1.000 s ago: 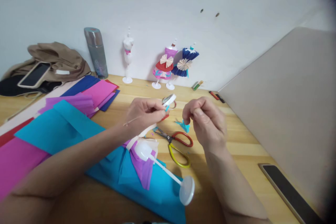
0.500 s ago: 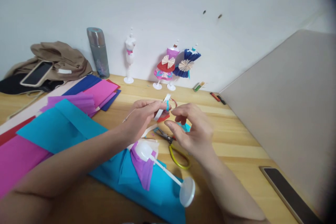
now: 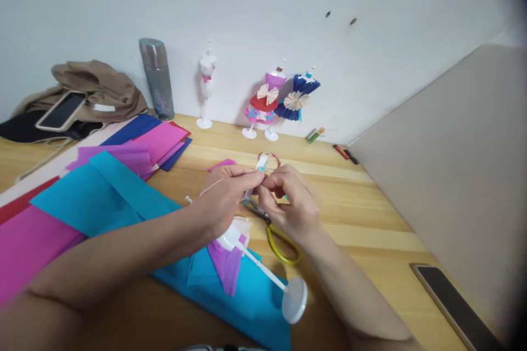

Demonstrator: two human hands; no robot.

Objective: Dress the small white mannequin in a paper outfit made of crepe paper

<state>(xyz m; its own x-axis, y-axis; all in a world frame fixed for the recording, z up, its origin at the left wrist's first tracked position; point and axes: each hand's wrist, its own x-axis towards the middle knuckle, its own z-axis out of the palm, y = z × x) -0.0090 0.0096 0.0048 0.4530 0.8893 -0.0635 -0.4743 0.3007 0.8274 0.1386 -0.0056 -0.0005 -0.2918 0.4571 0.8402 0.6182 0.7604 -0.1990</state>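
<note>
Above the table my left hand [image 3: 224, 194] is closed, thumb and fingers pinching a narrow white strip [image 3: 262, 162]. A small teal bit [image 3: 262, 169] shows on the strip at the fingertips. My right hand [image 3: 293, 203] meets it from the right with thumb and fingers pressed together; whatever sits between them is hidden. Scissors with yellow handles [image 3: 284, 251] lie beneath the right hand. Below my left wrist, a white mini dress form [image 3: 263, 270] lies tilted, with purple paper [image 3: 226, 271] around its lower body and its round base toward me.
Teal sheets [image 3: 177, 279] and pink, purple and blue papers [image 3: 160, 140] cover the left side. By the wall stand a bottle [image 3: 158, 82], a bare dress form [image 3: 206, 85] and two dressed forms [image 3: 265, 101]. A phone [image 3: 457, 304] lies at right. A ring-shaped roll [image 3: 276, 160] sits behind my hands.
My right hand has moved left and its spread fingers have closed beside the left fingertips. The white strip is now more covered by the hands. The view has shifted slightly.
</note>
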